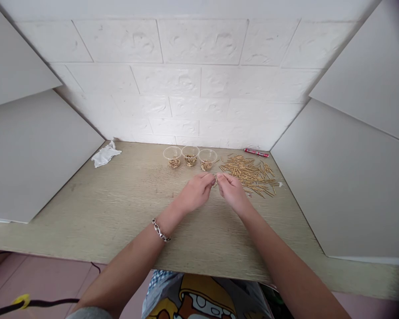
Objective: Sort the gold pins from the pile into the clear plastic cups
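Observation:
My left hand (197, 192) and my right hand (232, 190) meet above the middle of the wooden table (119, 208), fingertips pinched together on a tiny gold-coloured piece (216, 180) between them. Just beyond the hands stand three small clear plastic cups (189, 156) in a row, each with gold parts at the bottom. To the right of the cups lies a spread pile of thin gold pins (249, 173). A chain bracelet (160, 230) is on my left wrist.
A crumpled white cloth (105, 154) lies at the back left of the table. A small red item (256, 153) rests by the white brick wall at the back right. White panels close in both sides. A black cable with a yellow tip (21, 302) is on the floor.

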`<action>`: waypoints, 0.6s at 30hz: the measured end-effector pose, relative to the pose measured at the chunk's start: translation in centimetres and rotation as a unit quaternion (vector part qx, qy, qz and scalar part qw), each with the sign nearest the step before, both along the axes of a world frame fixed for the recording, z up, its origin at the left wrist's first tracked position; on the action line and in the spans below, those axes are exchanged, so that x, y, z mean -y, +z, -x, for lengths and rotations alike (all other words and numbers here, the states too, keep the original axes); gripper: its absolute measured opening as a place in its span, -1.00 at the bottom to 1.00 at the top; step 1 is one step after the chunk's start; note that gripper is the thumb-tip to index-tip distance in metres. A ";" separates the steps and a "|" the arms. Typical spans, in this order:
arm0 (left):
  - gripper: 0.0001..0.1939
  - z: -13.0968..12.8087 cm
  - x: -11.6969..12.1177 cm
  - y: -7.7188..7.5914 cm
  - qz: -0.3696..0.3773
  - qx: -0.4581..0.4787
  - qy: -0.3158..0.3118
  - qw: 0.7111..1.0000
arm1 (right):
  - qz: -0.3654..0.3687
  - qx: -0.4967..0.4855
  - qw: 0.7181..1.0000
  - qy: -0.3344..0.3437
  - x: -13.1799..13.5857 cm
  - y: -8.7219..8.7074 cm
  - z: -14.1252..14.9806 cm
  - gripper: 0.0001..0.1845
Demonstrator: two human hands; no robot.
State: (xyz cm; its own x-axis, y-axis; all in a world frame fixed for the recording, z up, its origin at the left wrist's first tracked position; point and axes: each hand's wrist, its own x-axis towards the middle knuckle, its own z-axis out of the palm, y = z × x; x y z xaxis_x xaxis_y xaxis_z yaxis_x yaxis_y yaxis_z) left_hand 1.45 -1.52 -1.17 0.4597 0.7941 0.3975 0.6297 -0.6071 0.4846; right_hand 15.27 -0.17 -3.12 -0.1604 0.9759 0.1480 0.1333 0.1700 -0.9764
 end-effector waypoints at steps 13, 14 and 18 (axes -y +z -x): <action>-0.79 -0.1 0.1 0.1 -0.011 -0.049 0.017 0.999 | -0.058 0.118 0.991 -0.028 0.4 0.7 0.2 -0.63; -0.79 -0.1 0.1 0.1 -0.013 -0.052 0.019 0.998 | -0.060 0.118 0.991 -0.030 0.3 0.7 0.2 -0.64; -0.79 -0.1 0.1 -0.1 -0.025 -0.060 0.026 0.998 | -0.051 0.109 0.992 -0.033 0.4 0.5 0.5 -0.63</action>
State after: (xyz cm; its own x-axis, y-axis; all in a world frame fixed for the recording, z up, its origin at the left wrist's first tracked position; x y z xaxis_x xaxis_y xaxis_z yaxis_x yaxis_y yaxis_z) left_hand 1.58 -1.58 -1.25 0.4645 0.7993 0.3812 0.7134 -0.5928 0.3736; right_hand 14.75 -0.57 -2.60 -0.1364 0.9672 0.2145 0.3539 0.2498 -0.9013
